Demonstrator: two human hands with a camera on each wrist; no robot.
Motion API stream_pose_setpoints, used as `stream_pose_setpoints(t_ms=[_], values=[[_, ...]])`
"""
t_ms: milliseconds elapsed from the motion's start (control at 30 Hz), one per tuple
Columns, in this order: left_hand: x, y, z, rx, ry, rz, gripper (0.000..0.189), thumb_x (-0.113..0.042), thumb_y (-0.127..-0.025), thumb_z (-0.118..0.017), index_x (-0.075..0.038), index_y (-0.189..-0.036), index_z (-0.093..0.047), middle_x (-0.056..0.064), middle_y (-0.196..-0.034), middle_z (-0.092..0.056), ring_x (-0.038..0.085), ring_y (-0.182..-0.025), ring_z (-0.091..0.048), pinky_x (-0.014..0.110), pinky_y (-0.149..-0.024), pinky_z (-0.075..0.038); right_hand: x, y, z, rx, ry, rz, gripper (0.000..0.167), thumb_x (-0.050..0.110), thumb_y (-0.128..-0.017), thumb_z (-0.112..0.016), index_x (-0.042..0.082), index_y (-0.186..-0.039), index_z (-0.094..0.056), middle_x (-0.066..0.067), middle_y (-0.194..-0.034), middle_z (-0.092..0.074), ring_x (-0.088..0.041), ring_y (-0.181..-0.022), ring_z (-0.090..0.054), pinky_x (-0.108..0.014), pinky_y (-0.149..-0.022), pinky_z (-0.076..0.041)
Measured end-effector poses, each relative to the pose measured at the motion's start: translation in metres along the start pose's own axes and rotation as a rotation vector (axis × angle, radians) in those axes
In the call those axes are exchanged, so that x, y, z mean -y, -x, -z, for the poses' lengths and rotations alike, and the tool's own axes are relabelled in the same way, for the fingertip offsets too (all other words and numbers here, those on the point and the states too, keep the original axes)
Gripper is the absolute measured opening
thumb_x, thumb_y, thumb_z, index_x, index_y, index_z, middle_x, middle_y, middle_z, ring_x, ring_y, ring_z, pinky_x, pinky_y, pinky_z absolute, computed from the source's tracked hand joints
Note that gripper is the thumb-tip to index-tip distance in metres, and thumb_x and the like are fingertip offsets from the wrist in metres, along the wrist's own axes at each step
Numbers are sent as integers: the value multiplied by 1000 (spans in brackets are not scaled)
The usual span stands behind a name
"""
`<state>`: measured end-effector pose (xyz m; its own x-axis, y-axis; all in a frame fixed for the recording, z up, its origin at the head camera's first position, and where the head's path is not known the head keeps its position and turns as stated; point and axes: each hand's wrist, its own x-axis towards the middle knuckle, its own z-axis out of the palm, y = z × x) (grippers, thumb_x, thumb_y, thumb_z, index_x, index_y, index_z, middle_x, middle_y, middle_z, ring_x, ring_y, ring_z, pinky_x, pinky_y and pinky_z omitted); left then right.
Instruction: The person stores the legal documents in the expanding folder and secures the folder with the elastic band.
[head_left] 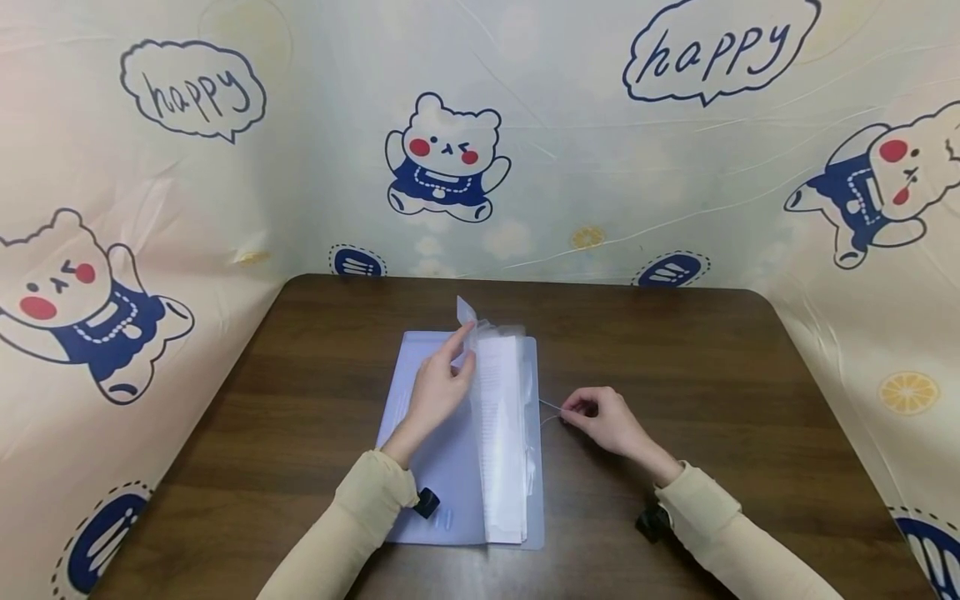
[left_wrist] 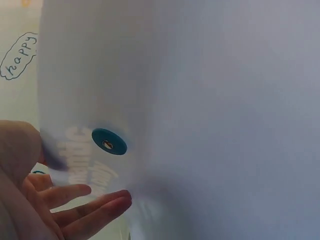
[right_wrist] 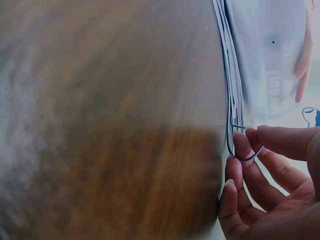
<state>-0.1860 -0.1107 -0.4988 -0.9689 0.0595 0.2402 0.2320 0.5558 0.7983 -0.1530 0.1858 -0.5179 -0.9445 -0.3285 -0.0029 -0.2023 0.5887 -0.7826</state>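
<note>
A pale purple plastic folder lies on the table with a stack of printed papers in clear sleeves at its right half. My left hand is over the folder's far part and grips a raised flap at its edge. In the left wrist view this flap carries a round teal button and pale lettering. Off the folder's right edge, my right hand pinches a thin cord between thumb and fingers. The cord forms a small loop there in the right wrist view.
The brown wooden table extends around the folder on all sides. Behind and beside it hangs a pale curtain printed with bears and "happy" bubbles. Small black devices sit at both wrists.
</note>
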Motion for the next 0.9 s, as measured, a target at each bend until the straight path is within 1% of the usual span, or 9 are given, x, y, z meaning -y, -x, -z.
stream_pose_setpoints(t_ms=[33, 200, 333, 467, 500, 567, 600, 700, 900], values=[[-7, 0, 0, 8, -28, 21, 53, -17, -107, -61, -20, -160, -59, 31, -143, -69, 33, -84, -83, 32, -58, -56, 0, 0, 0, 0, -3, 2, 6, 6, -100, -78, 5, -96, -81, -7, -91, -79, -11, -84, -64, -23, -77, -54], [-9, -4, -9, 13, -103, 5, 50, -16, -104, -63, -21, -154, -64, 24, -143, -71, 35, -99, -85, 35, -63, -60, -1, 0, 0, 3, -18, 4, 5, 7, -100, -78, 5, -96, -82, -7, -92, -80, -11, -84, -65, -22, -77, -54], [-12, -4, -14, 32, -145, -24, 48, -23, -107, -62, -22, -155, -63, 22, -143, -73, 39, -112, -82, 50, -77, -66, -2, 0, 0, 7, -23, 8, 6, 7, -101, -78, 5, -96, -82, -7, -92, -80, -10, -84, -64, -22, -76, -53], [-13, -1, -19, 95, -166, -66, 51, -35, -112, -59, -20, -162, -55, 23, -163, -57, 50, -136, -67, 69, -105, -59, -3, 0, 1, 5, -30, 19, 7, 6, -101, -78, 5, -96, -82, -7, -90, -80, -10, -83, -64, -22, -75, -53], [-13, -1, -21, 113, -170, -78, 52, -38, -113, -57, -21, -163, -53, 23, -171, -47, 52, -140, -63, 72, -110, -54, -3, 0, 0, 7, -39, 24, 7, 6, -101, -77, 4, -95, -82, -8, -89, -80, -10, -82, -65, -22, -74, -53], [-12, 1, -25, 146, -174, -105, 53, -43, -115, -53, -22, -164, -51, 28, -175, -36, 58, -145, -56, 77, -115, -48, -4, -1, 0, 12, -63, 31, 8, 4, -101, -77, 2, -95, -81, -9, -87, -80, -12, -79, -68, -21, -72, -52], [-11, 1, -26, 153, -190, -123, 53, -45, -116, -51, -22, -163, -52, 30, -175, -35, 59, -144, -56, 80, -111, -48, -4, -1, 0, 16, -76, 33, 8, 4, -101, -76, 1, -95, -80, -10, -85, -81, -14, -78, -70, -20, -70, -52], [-9, 3, -31, 183, -208, -161, 53, -47, -116, -49, -21, -162, -54, 33, -175, -31, 61, -144, -54, 80, -112, -46, -4, -1, -1, 30, -114, 37, 9, 2, -102, -75, -1, -95, -79, -13, -83, -81, -17, -75, -74, -19, -66, -51], [-6, 5, -34, 300, -294, -148, 53, -39, -114, -58, -25, -165, -50, 26, -182, -20, 56, -156, -43, 72, -126, -39, -8, -2, 0, 43, -145, 42, 8, 2, -102, -75, -3, -95, -79, -14, -81, -81, -16, -75, -76, -18, -68, -51]])
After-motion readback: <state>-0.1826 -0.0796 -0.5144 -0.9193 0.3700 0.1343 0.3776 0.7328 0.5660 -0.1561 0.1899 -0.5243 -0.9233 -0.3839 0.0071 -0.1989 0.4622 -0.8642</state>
